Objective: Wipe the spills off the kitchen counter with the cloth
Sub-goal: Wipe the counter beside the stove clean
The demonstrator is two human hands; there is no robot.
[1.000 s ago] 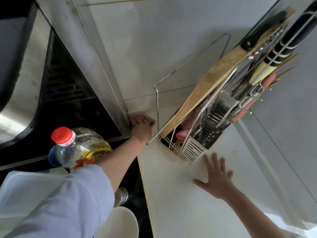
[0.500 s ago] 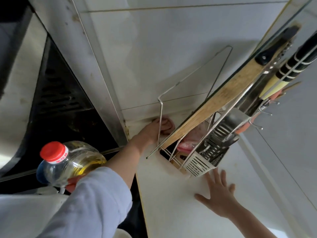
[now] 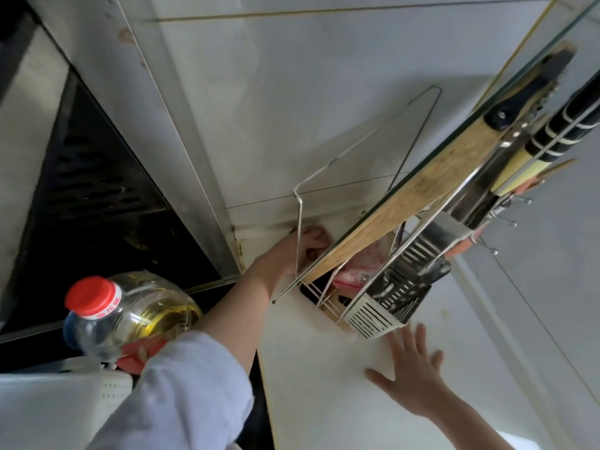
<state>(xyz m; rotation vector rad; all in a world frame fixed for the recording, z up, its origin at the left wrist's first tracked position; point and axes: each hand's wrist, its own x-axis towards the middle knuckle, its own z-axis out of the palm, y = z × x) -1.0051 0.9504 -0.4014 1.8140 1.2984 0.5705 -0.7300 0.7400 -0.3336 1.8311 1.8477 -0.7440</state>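
Left hand (image 3: 298, 251) pressing cloth (image 3: 319, 233) farther behind rack (image 3: 367, 280), right hand (image 3: 410, 375) still flat on counter (image 3: 311, 368)

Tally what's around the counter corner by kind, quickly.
Hands: 2, left hand and right hand
Cloths: 1, pink cloth
Oil bottles: 1, oil bottle
Utensil racks: 1, metal rack
Cutting boards: 1, wooden board
Total: 6

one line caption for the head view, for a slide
Left hand wipes counter corner with pink cloth behind rack; right hand flat.
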